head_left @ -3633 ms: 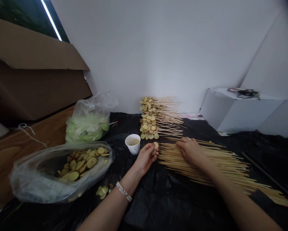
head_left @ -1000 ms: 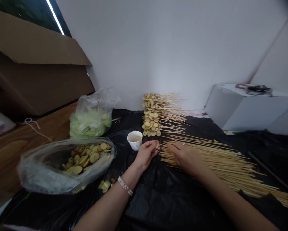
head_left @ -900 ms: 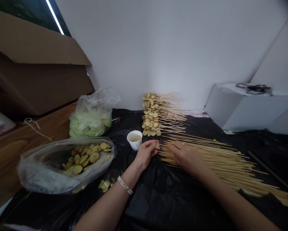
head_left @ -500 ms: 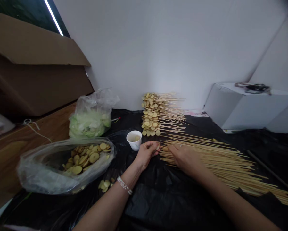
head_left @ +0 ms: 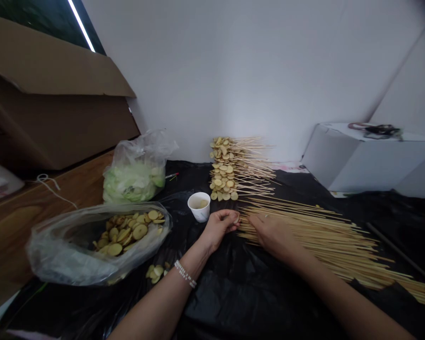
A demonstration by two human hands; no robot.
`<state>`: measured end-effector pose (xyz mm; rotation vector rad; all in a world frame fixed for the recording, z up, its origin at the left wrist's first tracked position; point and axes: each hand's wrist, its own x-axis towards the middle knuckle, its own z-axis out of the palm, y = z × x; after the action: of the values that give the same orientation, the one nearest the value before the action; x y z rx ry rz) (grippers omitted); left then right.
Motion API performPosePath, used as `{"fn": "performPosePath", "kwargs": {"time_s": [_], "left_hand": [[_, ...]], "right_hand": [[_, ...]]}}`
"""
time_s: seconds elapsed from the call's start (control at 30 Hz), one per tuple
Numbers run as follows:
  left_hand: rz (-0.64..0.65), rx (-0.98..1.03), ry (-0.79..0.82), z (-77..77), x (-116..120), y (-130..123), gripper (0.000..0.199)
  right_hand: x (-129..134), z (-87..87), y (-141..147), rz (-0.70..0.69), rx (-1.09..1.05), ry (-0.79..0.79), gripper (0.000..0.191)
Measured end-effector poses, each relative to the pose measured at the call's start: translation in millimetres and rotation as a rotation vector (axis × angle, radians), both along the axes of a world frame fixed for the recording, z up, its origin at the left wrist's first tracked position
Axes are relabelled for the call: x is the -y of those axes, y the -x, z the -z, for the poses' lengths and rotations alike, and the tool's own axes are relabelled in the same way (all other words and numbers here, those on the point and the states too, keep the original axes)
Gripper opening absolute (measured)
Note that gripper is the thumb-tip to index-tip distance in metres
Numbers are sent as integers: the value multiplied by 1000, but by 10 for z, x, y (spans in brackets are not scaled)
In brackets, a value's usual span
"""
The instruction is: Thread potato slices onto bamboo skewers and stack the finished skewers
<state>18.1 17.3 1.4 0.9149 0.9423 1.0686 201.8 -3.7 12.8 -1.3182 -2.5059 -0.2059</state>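
Note:
My left hand (head_left: pixel 220 227) pinches a thin potato slice (head_left: pixel 237 219) between thumb and fingers, just left of the skewers' tips. Facing it, my right hand (head_left: pixel 272 233) is closed with its fingertips on a bamboo skewer, whose length blends into the spread of bamboo skewers (head_left: pixel 325 236) beneath. Beyond the hands lies a stack of skewered potato slices (head_left: pixel 223 171), bare stick ends pointing right. A white paper cup (head_left: pixel 199 213) with something pale in it stands beside my left hand. To the left, an open plastic bag (head_left: pixel 70 259) holds loose potato slices (head_left: pixel 127 231).
A few slices (head_left: pixel 156 272) lie near my left forearm. Behind the open bag stands a clear bag of pale green vegetable (head_left: pixel 136 182). A cardboard box (head_left: pixel 63 123) is at the left, a white box (head_left: pixel 354 160) at the right. Black plastic sheeting (head_left: pixel 240 297) covers the work surface.
The view has shifted very slightly. Both hands stay nearly in place, and the potato slice in my left hand has turned a little.

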Motion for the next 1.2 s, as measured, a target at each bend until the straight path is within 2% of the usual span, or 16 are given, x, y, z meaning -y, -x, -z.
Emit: {"fn": "performPosePath", "kwargs": {"time_s": [0.17,0.4,0.5,0.63,0.83,0.93,1.2], "left_hand": [[-10,15,-31,-12,2,-10,37],[-42,122,5,-28,8,-29,31],[-95,142,7,-31,-9,-19,32],[-101,155,27,-16,-30,-2,33],[-76,155,33,-26,-20,3,33],[-79,151,49,-31,-19,0,35],[-27,151,38,-20,-7,-4,33]], "right_hand": [[-44,42,-3,48,-49,78,16],[-36,32,24,26,-165,14,23],[-29,5,21,17,-218,-36,22],[-28,6,14,18,-186,-82,24],[-11,32,36,70,-165,25,24],[-13,33,40,46,-207,43,26],[8,33,31,20,-168,-96,20]]}}
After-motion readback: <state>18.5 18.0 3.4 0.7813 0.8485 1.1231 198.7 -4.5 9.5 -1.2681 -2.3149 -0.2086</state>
